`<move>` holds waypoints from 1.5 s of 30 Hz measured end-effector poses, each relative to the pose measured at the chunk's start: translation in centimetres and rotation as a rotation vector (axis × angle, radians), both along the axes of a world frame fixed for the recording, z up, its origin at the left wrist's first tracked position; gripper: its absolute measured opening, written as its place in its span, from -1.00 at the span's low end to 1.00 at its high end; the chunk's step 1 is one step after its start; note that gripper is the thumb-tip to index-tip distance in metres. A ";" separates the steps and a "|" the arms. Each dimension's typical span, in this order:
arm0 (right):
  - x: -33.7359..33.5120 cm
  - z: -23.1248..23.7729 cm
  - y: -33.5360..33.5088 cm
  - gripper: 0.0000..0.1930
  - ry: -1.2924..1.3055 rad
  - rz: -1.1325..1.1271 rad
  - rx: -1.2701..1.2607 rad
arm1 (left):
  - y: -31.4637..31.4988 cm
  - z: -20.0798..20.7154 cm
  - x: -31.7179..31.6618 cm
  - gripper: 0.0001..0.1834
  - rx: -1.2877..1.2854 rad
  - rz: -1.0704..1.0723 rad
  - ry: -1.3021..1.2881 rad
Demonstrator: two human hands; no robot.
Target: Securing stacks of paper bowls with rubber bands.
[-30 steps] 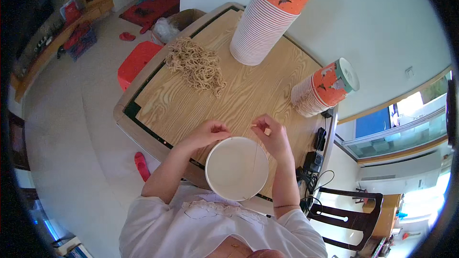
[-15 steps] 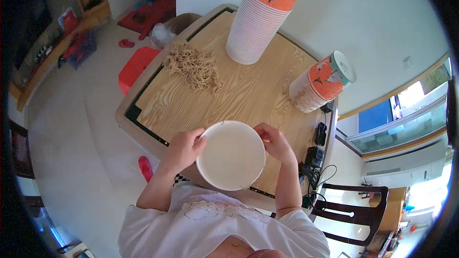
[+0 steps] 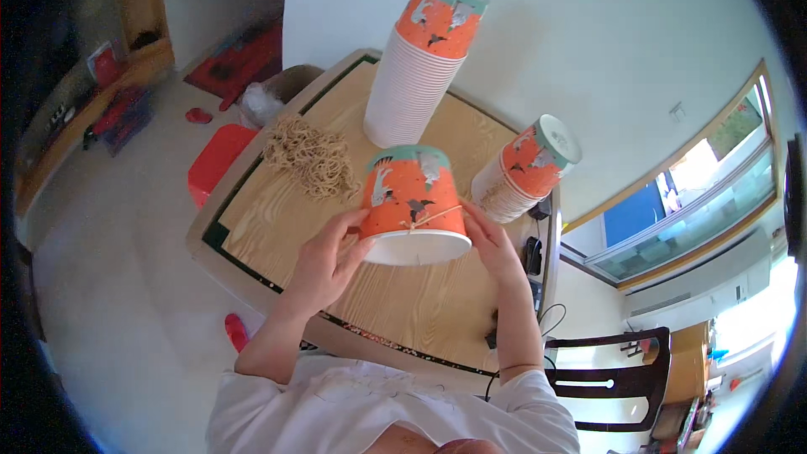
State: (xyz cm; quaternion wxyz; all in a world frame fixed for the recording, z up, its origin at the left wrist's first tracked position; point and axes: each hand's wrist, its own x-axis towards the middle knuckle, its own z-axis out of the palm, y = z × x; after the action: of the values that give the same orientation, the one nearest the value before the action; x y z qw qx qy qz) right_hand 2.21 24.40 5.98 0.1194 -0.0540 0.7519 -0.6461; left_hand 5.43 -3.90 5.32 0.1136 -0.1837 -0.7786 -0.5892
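Both my hands hold an orange paper bucket (image 3: 395, 189), its teal base up and away from me and its white open rim down toward me. A thin tan cord (image 3: 439, 215) runs slantwise across its side near the rim, with a small knot or crossing at the front. My left hand (image 3: 330, 259) grips the left side by the rim, thumb near the edge. The right hand (image 3: 493, 244) presses on the opposite side, partly hidden behind the bucket. Beyond it on the table (image 3: 391, 303) lies a tangled heap of tan cords (image 3: 309, 155).
A tall stack of upturned paper buckets (image 3: 408, 88) stands near the wall. To its right, a shorter stack (image 3: 534, 160) has tan cords around its lower rims. Black adapters and cables (image 3: 533, 254) lie along the right edge. A dark chair (image 3: 618, 381) and red stool (image 3: 220, 160) flank the table.
The bucket has been raised away from me and tipped, so its orange side and teal base now show instead of its white inside. Both hands moved with it; the view has shifted.
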 end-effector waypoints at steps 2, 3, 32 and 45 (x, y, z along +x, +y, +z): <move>0.3 2.1 0.8 -0.56 0.312 -0.066 0.090 | 1.7 1.0 -1.9 -0.61 0.053 -0.021 0.011; 0.3 3.1 2.0 -0.55 0.389 -0.125 0.215 | 2.9 1.6 -3.1 -0.61 0.105 -0.039 0.011; -10.6 -1.4 25.6 -0.33 0.790 -0.444 0.259 | 32.4 1.4 -26.0 -0.40 0.272 -0.466 0.102; -7.8 -2.8 26.4 -0.35 0.732 -0.391 0.708 | 31.0 -4.5 -23.2 -0.50 0.097 -0.244 0.223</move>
State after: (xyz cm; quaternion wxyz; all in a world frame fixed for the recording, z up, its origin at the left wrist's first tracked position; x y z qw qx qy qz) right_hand -5.60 50.83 3.16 -0.2614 -0.0912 0.9120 -0.3027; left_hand -17.74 27.13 0.78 0.1356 -0.3352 -0.7040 -0.6113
